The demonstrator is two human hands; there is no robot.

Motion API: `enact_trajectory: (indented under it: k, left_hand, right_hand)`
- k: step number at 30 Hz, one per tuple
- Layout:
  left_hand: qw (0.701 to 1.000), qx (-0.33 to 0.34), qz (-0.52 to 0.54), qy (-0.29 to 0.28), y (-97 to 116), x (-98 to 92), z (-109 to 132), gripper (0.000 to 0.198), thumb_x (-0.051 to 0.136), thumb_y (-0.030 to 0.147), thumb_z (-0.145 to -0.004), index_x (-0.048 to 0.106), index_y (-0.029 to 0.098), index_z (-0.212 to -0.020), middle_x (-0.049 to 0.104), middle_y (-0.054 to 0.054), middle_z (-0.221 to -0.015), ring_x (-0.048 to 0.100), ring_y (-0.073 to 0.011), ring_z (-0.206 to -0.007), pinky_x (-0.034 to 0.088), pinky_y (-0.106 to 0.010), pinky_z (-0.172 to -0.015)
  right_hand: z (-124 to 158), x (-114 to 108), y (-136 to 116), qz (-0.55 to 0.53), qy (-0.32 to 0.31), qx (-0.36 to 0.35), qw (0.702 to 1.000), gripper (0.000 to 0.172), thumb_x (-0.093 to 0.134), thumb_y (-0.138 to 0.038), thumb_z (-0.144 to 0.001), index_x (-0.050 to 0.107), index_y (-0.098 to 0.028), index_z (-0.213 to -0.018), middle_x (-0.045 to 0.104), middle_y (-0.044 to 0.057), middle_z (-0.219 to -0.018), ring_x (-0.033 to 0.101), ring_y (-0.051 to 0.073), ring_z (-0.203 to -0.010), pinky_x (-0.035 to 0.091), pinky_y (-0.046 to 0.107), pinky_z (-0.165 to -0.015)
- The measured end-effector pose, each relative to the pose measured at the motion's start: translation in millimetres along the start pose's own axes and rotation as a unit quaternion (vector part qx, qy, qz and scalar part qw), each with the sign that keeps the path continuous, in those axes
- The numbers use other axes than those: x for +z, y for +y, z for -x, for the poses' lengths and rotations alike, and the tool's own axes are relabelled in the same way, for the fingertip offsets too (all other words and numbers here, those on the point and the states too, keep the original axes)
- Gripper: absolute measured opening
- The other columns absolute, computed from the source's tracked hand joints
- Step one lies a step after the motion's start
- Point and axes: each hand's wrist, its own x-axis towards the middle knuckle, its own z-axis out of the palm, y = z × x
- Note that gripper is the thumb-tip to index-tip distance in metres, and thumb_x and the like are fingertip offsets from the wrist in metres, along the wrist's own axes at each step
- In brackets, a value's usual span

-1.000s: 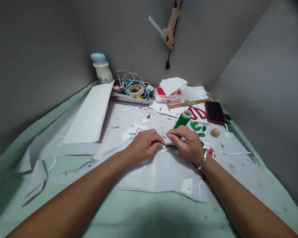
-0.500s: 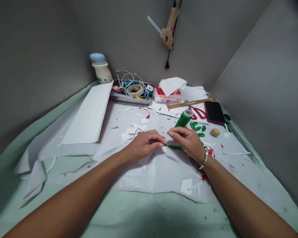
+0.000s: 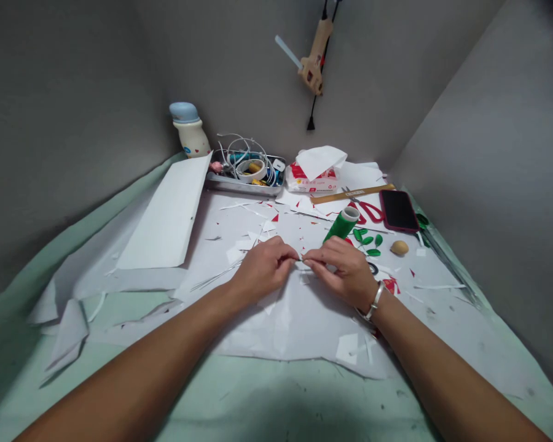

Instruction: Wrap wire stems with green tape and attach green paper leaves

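Observation:
My left hand (image 3: 268, 265) is closed in a pinch, its fingertips on a thin green piece (image 3: 299, 260) that is mostly hidden. Almost touching it, my right hand (image 3: 343, 270) pinches at the other end of the same small piece. Just behind the right hand leans a spool of green thread (image 3: 341, 224). Several green leaf-shaped pieces (image 3: 373, 252) with thin stems lie to the right of the spool.
White paper (image 3: 295, 331) with scraps covers the table. Behind are a metal tray (image 3: 246, 186), a tissue pack (image 3: 311, 179), a wooden ruler (image 3: 350, 194), red scissors (image 3: 371, 212) and a phone (image 3: 399, 210). A folded white card (image 3: 161, 221) stands left; a glue gun (image 3: 314, 61) hangs above.
My right hand has moved left and down, bringing its fingertips to those of my left hand. The green piece that showed under the right hand is now mostly covered.

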Motion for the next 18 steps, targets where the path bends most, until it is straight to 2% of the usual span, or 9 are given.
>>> enact_trajectory:
  k: [4, 6, 8, 10, 13, 16, 18]
  left_hand:
    - [0.994, 0.068, 0.042, -0.078, 4.5, -3.1, 1.1, 0.020, 0.053, 0.015, -0.085, 0.072, 0.020, -0.091, 0.064, -0.004, -0.085, 0.059, -0.0170, -0.083, 0.046, -0.030, -0.077]
    - [0.988, 0.062, 0.112, -0.085, 6.5, -5.9, 0.1, 0.018, 0.055, 0.018, -0.086, 0.072, 0.020, -0.090, 0.065, -0.004, -0.088, 0.061, -0.0163, -0.086, 0.046, -0.031, -0.081]
    - [0.982, 0.024, 0.177, -0.063, 7.0, -8.0, -1.3, 0.015, 0.057, 0.023, -0.086, 0.072, 0.020, -0.088, 0.067, -0.003, -0.090, 0.062, -0.0160, -0.086, 0.047, -0.031, -0.083]
    - [0.975, -0.026, 0.218, -0.021, 6.0, -8.7, -2.6, 0.014, 0.060, 0.028, -0.084, 0.071, 0.020, -0.087, 0.068, -0.004, -0.090, 0.062, -0.0166, -0.085, 0.047, -0.032, -0.082]
    - [0.969, -0.090, 0.228, 0.041, 3.0, -7.0, -3.8, 0.016, 0.062, 0.030, -0.083, 0.070, 0.018, -0.090, 0.069, -0.004, -0.090, 0.062, -0.0174, -0.084, 0.048, -0.032, -0.079]
    - [0.981, -0.103, 0.145, 0.076, 0.0, -3.8, -3.8, 0.014, 0.060, 0.026, -0.083, 0.070, 0.018, -0.088, 0.068, -0.005, -0.089, 0.062, -0.0177, -0.083, 0.047, -0.032, -0.077]
    - [0.992, -0.080, 0.067, 0.073, -1.5, -1.7, -3.0, 0.014, 0.057, 0.022, -0.083, 0.070, 0.018, -0.086, 0.066, -0.004, -0.087, 0.060, -0.0174, -0.081, 0.046, -0.032, -0.075]
  right_hand:
    - [-1.0, -4.3, 8.6, -0.081, 0.029, 0.091, 0.992, 0.015, 0.059, -0.023, -0.090, 0.071, -0.019, -0.082, 0.065, 0.001, -0.070, 0.056, 0.014, -0.067, 0.043, 0.028, -0.067]
    - [-0.7, -4.6, 13.6, -0.112, 0.034, 0.139, 0.983, 0.015, 0.060, -0.025, -0.089, 0.071, -0.020, -0.080, 0.068, 0.001, -0.073, 0.058, 0.014, -0.068, 0.045, 0.027, -0.066]
    - [0.4, -3.3, 17.0, -0.117, 0.028, 0.154, 0.981, 0.016, 0.059, -0.026, -0.089, 0.071, -0.020, -0.081, 0.069, 0.001, -0.074, 0.060, 0.015, -0.069, 0.046, 0.028, -0.066]
    - [1.6, -0.6, 17.0, -0.102, 0.013, 0.129, 0.986, 0.016, 0.058, -0.025, -0.090, 0.072, -0.021, -0.083, 0.071, 0.002, -0.077, 0.060, 0.016, -0.071, 0.047, 0.029, -0.068]
    - [2.6, 4.1, 9.7, -0.053, -0.038, 0.053, 0.997, 0.017, 0.056, -0.023, -0.090, 0.072, -0.020, -0.088, 0.070, 0.004, -0.077, 0.058, 0.016, -0.071, 0.046, 0.030, -0.070]
    - [2.3, 6.5, -0.7, 0.010, -0.072, -0.011, 0.997, 0.018, 0.054, -0.022, -0.092, 0.072, -0.019, -0.090, 0.065, 0.004, -0.070, 0.052, 0.016, -0.067, 0.043, 0.031, -0.067]
    - [1.7, 5.9, -4.4, 0.030, -0.062, -0.030, 0.997, 0.018, 0.054, -0.023, -0.092, 0.072, -0.019, -0.090, 0.064, 0.004, -0.069, 0.051, 0.017, -0.067, 0.042, 0.031, -0.066]
